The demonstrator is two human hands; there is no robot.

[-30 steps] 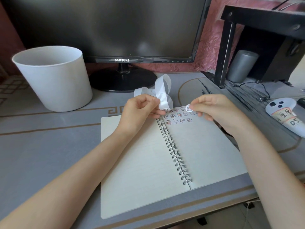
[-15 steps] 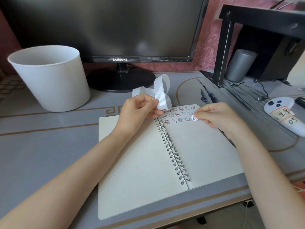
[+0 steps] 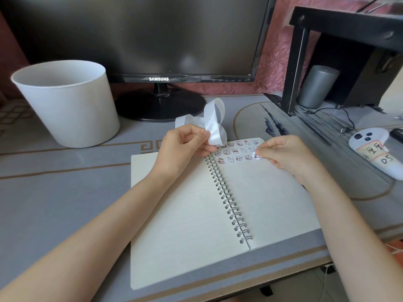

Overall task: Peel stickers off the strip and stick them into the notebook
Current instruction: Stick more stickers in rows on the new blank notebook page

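Note:
An open spiral notebook (image 3: 261, 197) lies on the grey desk, with several small cartoon stickers (image 3: 234, 152) in rows at the top of its right page. My left hand (image 3: 183, 149) pinches a curled white sticker strip (image 3: 214, 125) just above the notebook's top edge, near the spiral. My right hand (image 3: 285, 155) holds a round white sticker (image 3: 256, 155) at its fingertips, low over the right page at the end of the lowest row. Whether that sticker touches the paper I cannot tell.
A white bucket (image 3: 65, 101) stands at the back left. A black monitor (image 3: 152, 40) on its stand fills the back. A black shelf frame (image 3: 296, 62), a grey cylinder (image 3: 316, 86), a cable and a white controller (image 3: 375, 153) sit at the right.
My right hand has come down from above the notebook's top edge to the right page with the round sticker. My left hand keeps its hold on the strip.

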